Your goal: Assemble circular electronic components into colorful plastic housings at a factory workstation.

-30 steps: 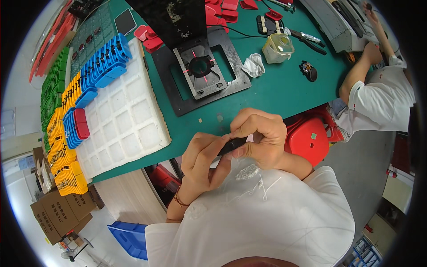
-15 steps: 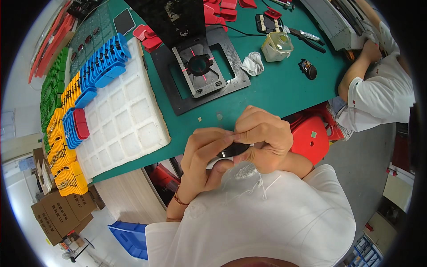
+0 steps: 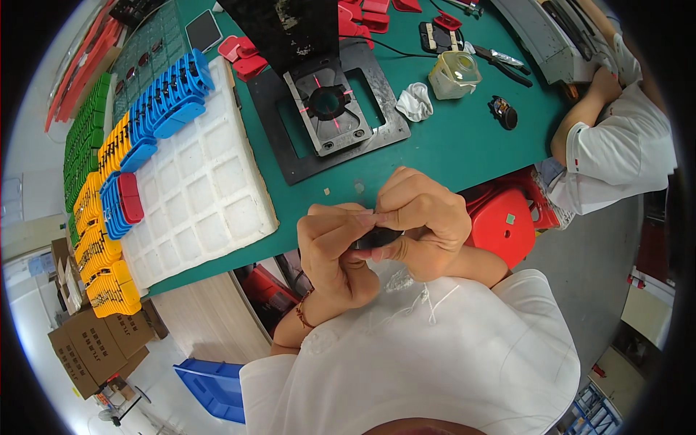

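Observation:
Both hands meet in front of my chest, near the table's front edge, around a small dark rounded part. My left hand pinches its left side with thumb and fingers. My right hand grips the right side, its fingertips touching those of the left. Much of the part is covered by fingers, so its kind cannot be made out. Beyond the hands stands a black metal fixture with a round opening in its bright plate, where red light lines cross.
A white foam tray with square pockets lies left, beside rows of blue, yellow and green clips. Right of the fixture are a crumpled white cloth, a clear tub and pliers. A co-worker's arm rests at right.
My left thumb has moved in toward the right thumb, and the dark part is now more covered by fingers. Both hands stay in nearly the same place.

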The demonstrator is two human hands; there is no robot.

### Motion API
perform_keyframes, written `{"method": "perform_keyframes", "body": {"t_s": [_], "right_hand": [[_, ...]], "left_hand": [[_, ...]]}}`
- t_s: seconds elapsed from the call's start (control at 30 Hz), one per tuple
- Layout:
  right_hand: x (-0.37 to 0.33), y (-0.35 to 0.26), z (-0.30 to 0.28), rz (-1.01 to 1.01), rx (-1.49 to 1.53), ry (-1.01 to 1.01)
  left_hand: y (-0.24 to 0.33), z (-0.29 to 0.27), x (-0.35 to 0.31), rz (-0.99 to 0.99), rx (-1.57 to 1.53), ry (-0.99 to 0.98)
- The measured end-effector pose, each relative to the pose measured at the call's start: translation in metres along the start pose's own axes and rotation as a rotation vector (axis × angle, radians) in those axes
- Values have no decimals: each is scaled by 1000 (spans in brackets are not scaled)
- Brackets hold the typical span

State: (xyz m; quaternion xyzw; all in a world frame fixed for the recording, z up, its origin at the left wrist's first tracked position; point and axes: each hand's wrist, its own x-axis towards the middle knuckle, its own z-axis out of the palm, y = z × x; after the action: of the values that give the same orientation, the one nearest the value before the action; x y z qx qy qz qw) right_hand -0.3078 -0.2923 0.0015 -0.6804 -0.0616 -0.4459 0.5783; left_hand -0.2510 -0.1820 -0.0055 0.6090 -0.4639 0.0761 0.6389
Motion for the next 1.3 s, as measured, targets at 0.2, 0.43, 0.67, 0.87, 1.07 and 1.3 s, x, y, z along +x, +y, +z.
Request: {"method": "perform_keyframes", "body": {"t_s": [0.2, 0.43, 0.67, 0.87, 1.07, 1.3], "right_hand": [[0, -2, -2, 46, 11, -9], [11, -3, -6, 294, -95, -93], [11, -1, -2, 268, -300, -161], [13, -7, -2, 184, -287, -179], [11, -8, -4, 217, -197, -179], [7, -8, -4, 290, -86, -115]], "left_hand": [[3, 1, 0, -48, 17, 1], [-1, -12, 9, -423, -219, -91], [11, -18, 18, -730, -557, -45], [4, -25, 10, -643, -581, -66], [10, -22, 10, -618, -397, 17], [8, -22, 5, -459, -223, -32]]}}
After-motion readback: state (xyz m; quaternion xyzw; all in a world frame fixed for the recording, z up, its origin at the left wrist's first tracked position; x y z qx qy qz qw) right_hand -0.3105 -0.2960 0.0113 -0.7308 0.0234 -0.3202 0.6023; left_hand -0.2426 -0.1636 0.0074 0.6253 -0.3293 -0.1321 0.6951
